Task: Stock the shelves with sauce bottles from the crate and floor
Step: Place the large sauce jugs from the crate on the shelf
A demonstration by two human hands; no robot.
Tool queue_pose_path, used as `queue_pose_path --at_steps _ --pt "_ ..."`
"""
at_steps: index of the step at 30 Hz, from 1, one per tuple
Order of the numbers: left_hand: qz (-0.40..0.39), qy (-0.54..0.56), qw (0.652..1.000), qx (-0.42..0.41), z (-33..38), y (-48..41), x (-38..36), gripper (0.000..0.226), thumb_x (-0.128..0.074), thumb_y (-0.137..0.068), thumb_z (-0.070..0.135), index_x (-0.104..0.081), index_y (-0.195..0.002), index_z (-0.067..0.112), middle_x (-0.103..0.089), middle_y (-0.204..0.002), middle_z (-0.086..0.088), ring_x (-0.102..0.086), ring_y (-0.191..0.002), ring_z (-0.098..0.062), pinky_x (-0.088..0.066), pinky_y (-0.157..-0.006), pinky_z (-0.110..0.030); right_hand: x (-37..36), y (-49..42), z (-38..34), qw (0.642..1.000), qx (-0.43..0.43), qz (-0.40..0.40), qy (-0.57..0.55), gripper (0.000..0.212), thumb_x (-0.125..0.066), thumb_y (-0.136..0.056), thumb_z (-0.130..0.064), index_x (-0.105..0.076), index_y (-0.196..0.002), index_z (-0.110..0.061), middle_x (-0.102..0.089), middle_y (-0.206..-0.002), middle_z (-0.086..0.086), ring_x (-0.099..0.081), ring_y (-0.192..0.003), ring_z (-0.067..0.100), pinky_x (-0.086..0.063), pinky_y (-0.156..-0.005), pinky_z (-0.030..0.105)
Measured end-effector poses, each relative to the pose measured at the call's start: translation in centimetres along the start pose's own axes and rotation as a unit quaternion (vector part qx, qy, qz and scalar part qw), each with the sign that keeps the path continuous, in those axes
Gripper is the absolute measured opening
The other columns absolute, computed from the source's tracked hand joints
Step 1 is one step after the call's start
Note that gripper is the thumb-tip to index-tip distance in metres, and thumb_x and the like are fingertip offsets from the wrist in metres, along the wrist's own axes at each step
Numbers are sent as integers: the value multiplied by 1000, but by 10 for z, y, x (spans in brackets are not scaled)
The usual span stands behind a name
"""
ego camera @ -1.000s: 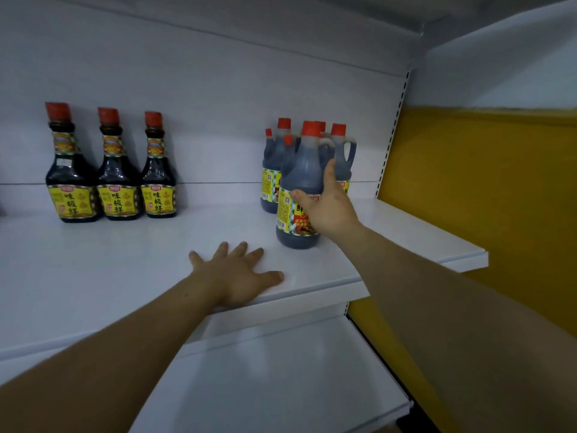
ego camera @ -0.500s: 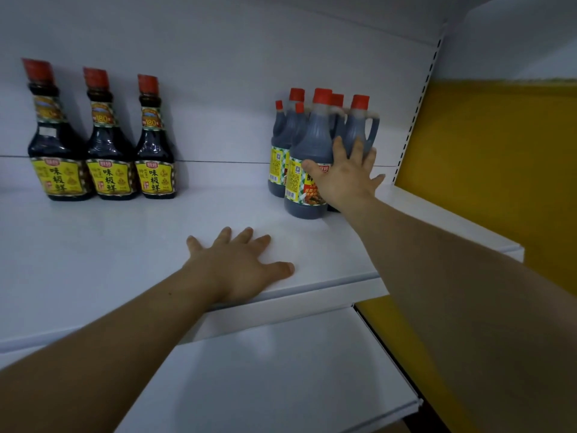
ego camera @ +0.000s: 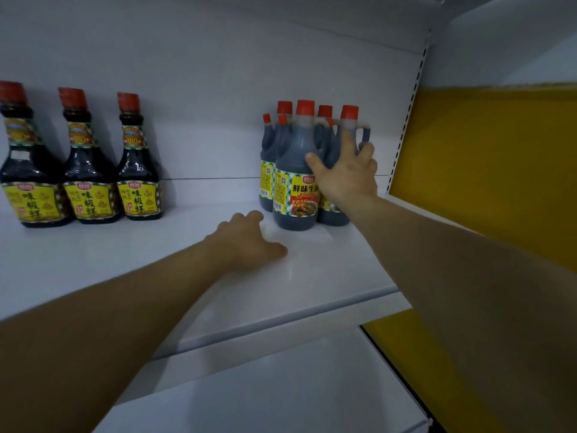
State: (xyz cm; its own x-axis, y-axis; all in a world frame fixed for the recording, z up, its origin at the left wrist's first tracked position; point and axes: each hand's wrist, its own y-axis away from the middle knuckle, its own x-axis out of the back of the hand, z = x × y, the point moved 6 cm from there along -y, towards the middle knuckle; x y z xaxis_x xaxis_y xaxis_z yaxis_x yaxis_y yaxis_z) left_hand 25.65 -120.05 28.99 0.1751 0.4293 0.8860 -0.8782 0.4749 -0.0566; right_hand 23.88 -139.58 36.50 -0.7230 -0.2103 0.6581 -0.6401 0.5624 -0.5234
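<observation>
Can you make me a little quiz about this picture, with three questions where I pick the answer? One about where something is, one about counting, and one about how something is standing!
1. Where does the left hand rest?
A. On the white shelf
B. Inside a crate
C. On the floor

2. How many tall bottles stand in the row on the left?
A. Two
B. Three
C. Five

3. How do the jugs by the right hand stand?
A. On their sides
B. Upside down
C. Upright, with red caps on

Answers:
1 A: the hand lies on the shelf board, just in front of the jugs.
2 B: three yellow-labelled bottles stand side by side.
3 C: every jug in view stands upright with its cap on top.
</observation>
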Motion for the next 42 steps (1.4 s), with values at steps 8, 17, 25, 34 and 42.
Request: queue_pose_path --at_steps 8,17,25,34,42 --pt "96 312 944 -41 30 -85 -21 95 -84 -63 40 -29 -138 20 -55 -129 -2 -54 -116 -25 -44 -102 -42 -16 -31 39 993 -22 -43 -106 79 -54 -94 -43 -6 -154 -29 -40 -136 15 -50 -120 39 -45 -100 44" --pt "84 268 960 -19 30 -85 -22 113 -86 -62 35 -12 -145 16 -47 -135 -8 -48 -123 -27 -40 -104 -40 -9 -27 38 990 -23 -67 -122 81 -59 -92 -40 -7 -154 -28 -37 -137 12 -47 -125 36 -43 -102 42" --pt "-37 50 997 -55 41 8 5 94 -70 -75 54 -20 -149 24 -33 -150 -10 -39 -133 -30 -35 -110 -40 66 41 -8 991 0 -126 -47 81 -55 -90 -51 -11 -153 -25 -40 -145 12 -49 -126 35 -47 -100 44" --pt "-116 -107 972 -174 86 177 29 83 -58 -88 49 -13 -152 22 -16 -160 -2 -21 -144 -22 -22 -116 -35 181 185 -25 981 1 -181 64 74 -45 -96 -54 -15 -154 -19 -24 -159 8 -26 -144 29 -28 -112 38" --pt "-156 -150 936 -276 145 291 -12 84 -56 -88 53 -9 -152 25 -17 -159 -4 -22 -143 -25 -25 -116 -43 282 291 7 974 -53 -170 138 76 -41 -96 -58 -14 -155 -19 -15 -162 6 -18 -147 27 -23 -114 37"
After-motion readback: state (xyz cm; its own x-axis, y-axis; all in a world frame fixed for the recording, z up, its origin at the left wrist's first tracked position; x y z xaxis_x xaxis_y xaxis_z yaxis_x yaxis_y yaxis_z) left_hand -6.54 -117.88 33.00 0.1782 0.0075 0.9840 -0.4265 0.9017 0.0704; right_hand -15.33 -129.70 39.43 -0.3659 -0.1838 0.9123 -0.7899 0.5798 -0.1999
